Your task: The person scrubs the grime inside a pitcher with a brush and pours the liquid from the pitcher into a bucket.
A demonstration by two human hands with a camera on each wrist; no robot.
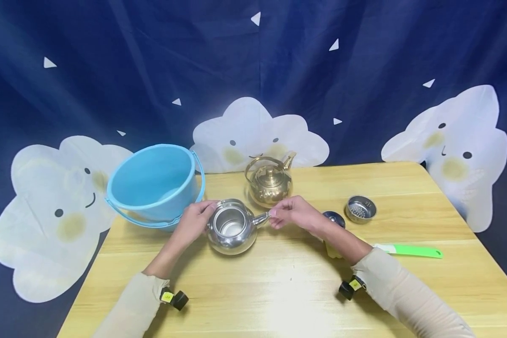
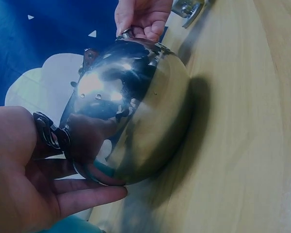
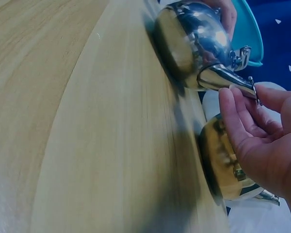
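A silver metal kettle [image 1: 232, 244] without its lid stands between both hands, its round mouth facing up. My left hand [image 1: 196, 218] grips it at the side opposite the spout; in the left wrist view the thumb is at the handle hinge and the fingers [image 2: 92, 198] lie along the body. With thumb and fingers, my right hand [image 1: 293, 213] pinches the tip of the spout [image 3: 228, 80], where a small metal flap [image 3: 255, 91] shows. Just behind stands a gold kettle [image 1: 270, 185] with its lid on and handle raised.
A light blue bucket [image 1: 152, 199] stands at the back left, close to my left hand. On the right are a perforated metal strainer [image 1: 361, 209], a dark round lid [image 1: 334, 217] and a green-handled tool [image 1: 418, 251], partly under my right forearm. A dark blue curtain [image 1: 219, 56] hangs behind the table.
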